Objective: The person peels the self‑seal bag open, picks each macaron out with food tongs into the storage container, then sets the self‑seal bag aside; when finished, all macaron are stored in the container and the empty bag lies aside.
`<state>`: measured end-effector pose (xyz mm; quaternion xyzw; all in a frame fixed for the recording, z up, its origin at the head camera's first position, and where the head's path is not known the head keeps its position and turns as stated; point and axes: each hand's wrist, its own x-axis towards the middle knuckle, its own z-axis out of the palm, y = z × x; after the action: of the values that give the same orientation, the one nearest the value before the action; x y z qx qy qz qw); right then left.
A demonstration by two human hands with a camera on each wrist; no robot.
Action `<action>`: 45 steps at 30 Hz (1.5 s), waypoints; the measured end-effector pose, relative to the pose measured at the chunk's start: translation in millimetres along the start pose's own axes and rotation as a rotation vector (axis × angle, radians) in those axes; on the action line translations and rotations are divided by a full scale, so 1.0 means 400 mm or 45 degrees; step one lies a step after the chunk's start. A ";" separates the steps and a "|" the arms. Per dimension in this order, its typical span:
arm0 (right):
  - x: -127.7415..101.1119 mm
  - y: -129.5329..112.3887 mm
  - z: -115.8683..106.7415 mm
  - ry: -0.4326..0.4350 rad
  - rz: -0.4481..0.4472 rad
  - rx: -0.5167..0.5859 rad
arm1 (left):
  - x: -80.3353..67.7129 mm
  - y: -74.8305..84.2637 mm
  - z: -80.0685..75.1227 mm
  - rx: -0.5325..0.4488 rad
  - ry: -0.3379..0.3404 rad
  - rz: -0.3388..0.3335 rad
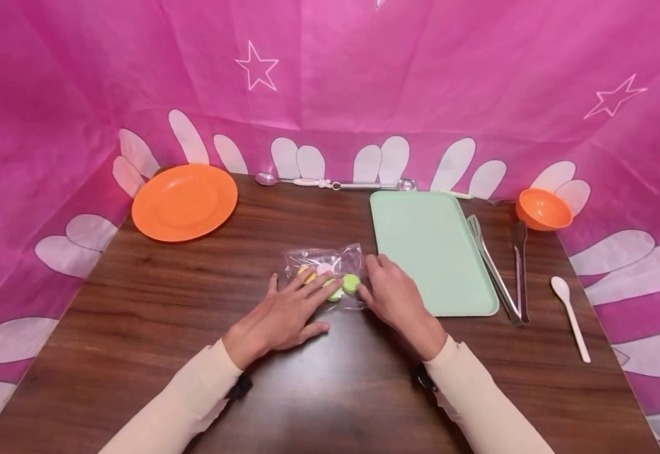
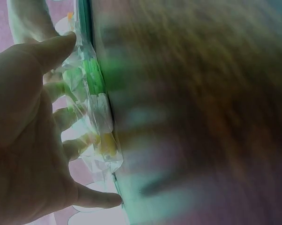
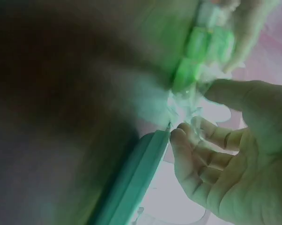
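Both hands low on tabletop (image 1: 137, 302), near centre front. Left hand (image 1: 284, 315): fingers straight, spread, tips pressing flat on clear plastic bag (image 1: 325, 272); not gripping. Right hand (image 1: 393, 293): fingers loosely bent at bag's right edge, touching the film; whether it pinches it, cannot tell, as wrist views are blurred.

Bag lies flat on tabletop between the hands, just left of mint-green tray (image 1: 428, 249).

Handling (judgement): bag prob. v. light, film thin, crinkly, slippery; will slide under a flat press. Contents shift inside. Best hold = pinch on loose film at an edge or corner, not over the discs.

Looks: transparent, wrinkled, glare on film. Inside, small round discs: green (image 1: 351, 283), yellow, pale pink, clustered.

Further out: tongs (image 1: 494, 271) right of tray, white spoon (image 1: 570, 315), orange bowl (image 1: 542, 208) far right; orange plate (image 1: 185, 202) far left; metal spoons at back edge.
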<state>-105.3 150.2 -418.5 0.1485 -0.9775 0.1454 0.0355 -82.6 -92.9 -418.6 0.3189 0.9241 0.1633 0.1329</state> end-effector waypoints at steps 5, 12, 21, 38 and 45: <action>0.033 0.006 0.007 0.041 -0.012 -0.060 | -0.003 -0.004 0.006 -0.020 0.010 0.008; 0.042 0.082 0.013 -0.074 0.292 0.141 | -0.007 -0.012 0.003 -0.047 0.019 0.026; 0.093 0.013 -0.014 -0.116 0.145 0.232 | -0.008 -0.020 -0.008 -0.057 0.009 0.017; 0.097 0.106 -0.023 -0.009 0.294 0.342 | 0.011 -0.044 -0.020 -0.107 0.160 0.042; 0.001 0.177 -0.105 0.112 0.258 0.384 | 0.062 -0.087 -0.057 0.059 0.348 -0.038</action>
<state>-126.1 227.2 -397.7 0.0465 -0.9521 0.2996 0.0408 -128.4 -108.1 -414.8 0.2827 0.9418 0.1819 0.0009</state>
